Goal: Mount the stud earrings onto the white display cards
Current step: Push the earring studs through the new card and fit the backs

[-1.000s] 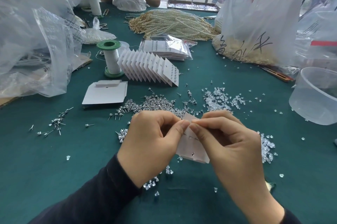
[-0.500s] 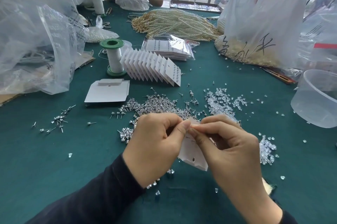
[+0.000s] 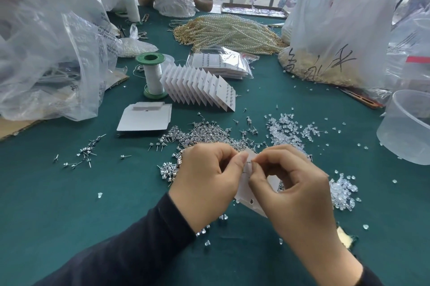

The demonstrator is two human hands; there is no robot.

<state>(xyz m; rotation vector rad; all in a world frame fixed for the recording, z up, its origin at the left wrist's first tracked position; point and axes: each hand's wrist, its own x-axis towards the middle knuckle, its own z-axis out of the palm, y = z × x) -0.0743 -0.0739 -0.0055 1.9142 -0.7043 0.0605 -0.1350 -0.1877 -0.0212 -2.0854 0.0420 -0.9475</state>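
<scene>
Two hands above green table (image 3: 69, 204): left hand (image 3: 204, 183) grips thin white display card (image 3: 246, 195) by edge; right hand (image 3: 295, 192) pinches tiny silver stud earring (image 3: 250, 162) at card top. Prob. light, bendy; brace near stud.

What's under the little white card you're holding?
Clear earring backs on the green cloth peek out below the card; the rest is hidden by it, the left hand and the right hand.

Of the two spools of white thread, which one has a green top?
The nearer thread spool, beside the leaning row of white cards; the far spool has a white top.
</scene>
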